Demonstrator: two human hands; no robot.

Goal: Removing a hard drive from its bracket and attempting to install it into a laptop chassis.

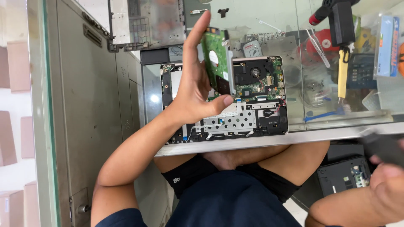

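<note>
Our left fingers [198, 33] pinch the green hard drive [216, 59] by its edges, raised above the opened laptop [235, 113] at frame centre; best we keep off the circuit face. Right hand [385, 176], lower right, grips a blurred dark object. Glass bench [261, 141], cluttered with tools.

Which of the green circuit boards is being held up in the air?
The small green board on the drive, gripped upright by the left hand. The other green board stays fixed inside the opened laptop on the glass counter.

Hard drive [216, 59]: green circuit board, bare metal edge. Countertop [320, 101]: glossy glass, brushed-metal rim. Opened laptop [252, 105]: perforated metal plate, matt black plastic.
</note>
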